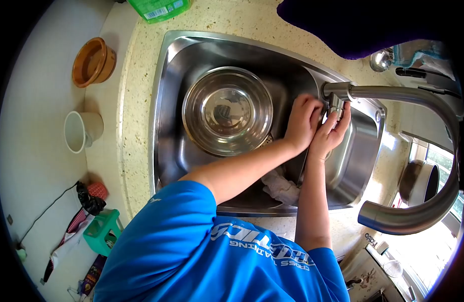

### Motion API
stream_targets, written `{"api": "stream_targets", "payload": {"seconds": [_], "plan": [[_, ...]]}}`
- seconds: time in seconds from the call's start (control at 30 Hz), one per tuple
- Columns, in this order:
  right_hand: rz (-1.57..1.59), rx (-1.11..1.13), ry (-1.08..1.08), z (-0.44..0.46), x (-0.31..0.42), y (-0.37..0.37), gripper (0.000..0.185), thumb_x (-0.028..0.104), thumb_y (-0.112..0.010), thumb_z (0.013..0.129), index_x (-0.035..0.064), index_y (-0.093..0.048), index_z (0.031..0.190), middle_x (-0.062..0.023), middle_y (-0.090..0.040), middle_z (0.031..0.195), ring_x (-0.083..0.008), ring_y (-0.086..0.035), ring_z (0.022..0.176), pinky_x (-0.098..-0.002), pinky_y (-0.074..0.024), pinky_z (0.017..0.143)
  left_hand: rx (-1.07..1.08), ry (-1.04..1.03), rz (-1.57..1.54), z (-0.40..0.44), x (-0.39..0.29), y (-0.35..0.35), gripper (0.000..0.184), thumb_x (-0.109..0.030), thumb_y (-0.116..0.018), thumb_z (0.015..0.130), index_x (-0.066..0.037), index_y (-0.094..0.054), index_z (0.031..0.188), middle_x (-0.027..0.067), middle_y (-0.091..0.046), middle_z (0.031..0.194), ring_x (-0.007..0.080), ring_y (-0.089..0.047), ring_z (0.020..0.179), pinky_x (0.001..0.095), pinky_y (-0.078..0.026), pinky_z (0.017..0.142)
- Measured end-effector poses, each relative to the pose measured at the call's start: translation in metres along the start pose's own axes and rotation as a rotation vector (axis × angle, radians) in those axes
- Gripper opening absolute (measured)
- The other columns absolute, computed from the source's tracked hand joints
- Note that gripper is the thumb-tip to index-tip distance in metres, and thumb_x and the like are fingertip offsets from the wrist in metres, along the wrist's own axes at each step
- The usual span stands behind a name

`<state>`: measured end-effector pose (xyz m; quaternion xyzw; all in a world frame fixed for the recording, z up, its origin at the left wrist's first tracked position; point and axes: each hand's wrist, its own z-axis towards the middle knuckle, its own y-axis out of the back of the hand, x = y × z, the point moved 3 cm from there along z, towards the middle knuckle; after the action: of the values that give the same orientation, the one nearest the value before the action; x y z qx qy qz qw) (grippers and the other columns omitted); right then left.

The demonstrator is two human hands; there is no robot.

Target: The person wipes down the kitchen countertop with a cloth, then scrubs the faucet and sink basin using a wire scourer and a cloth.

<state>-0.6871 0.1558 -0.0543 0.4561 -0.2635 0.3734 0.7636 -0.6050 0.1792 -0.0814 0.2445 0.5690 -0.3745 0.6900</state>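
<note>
My right hand [328, 137] reaches up to the steel faucet [336, 103] at the back of the sink, its fingers closed around the short metal part below the spout's joint. Close beside it, my left hand [303, 121] is bent at the faucet's left side; its fingers are smeared by motion, so their grip does not show. A shiny stainless steel bowl [196, 90] sits in the larger left basin of the sink [166, 65]. Below my left forearm, a pale, crumpled cloth or bag [281, 188] lies in the sink.
The curved spout [408, 221] swings out to the right over the counter. A green package [159, 10] stands at the top. A dark purple cloth [342, 25] hangs at upper right. On the left are a brown pot [93, 63], a white cup [83, 130] and a green stool [98, 232].
</note>
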Motion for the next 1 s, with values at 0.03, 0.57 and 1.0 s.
{"api": "stream_targets", "payload": {"seconds": [0.03,0.57,1.0], "plan": [[-0.010,-0.001,0.003,0.000,-0.001,0.000,0.042,0.016,-0.049,0.096,0.0003,-0.047,0.135,-0.0164,-0.053,0.132,-0.0288,-0.053,0.117,-0.0353,-0.0403,0.098,0.028,0.025,-0.012,-0.013,-0.001,0.004,0.012,0.001,-0.058,0.080,-0.003,-0.058,0.091,0.0171,-0.052,0.097,0.0360,-0.051,0.093,0.0407,-0.043,0.081],[-0.002,-0.022,-0.007,0.001,-0.006,-0.001,0.042,0.016,-0.050,0.096,0.0002,-0.047,0.135,-0.0159,-0.055,0.130,-0.0267,-0.056,0.112,-0.0341,-0.0427,0.095,0.166,-0.124,0.057,-0.004,0.005,0.012,0.012,0.000,-0.060,0.080,-0.002,-0.061,0.092,0.0162,-0.053,0.094,0.0349,-0.054,0.085,0.0397,-0.046,0.075],[-0.044,-0.043,0.024,0.000,0.002,0.000,0.040,0.017,-0.049,0.097,0.0012,-0.048,0.134,-0.0163,-0.055,0.130,-0.0296,-0.054,0.115,-0.0361,-0.0397,0.099,0.363,0.185,0.000,-0.076,-0.013,0.053,0.018,0.002,-0.066,0.077,-0.002,-0.057,0.093,0.0140,-0.056,0.093,0.0323,-0.056,0.088,0.0376,-0.047,0.079]]}}
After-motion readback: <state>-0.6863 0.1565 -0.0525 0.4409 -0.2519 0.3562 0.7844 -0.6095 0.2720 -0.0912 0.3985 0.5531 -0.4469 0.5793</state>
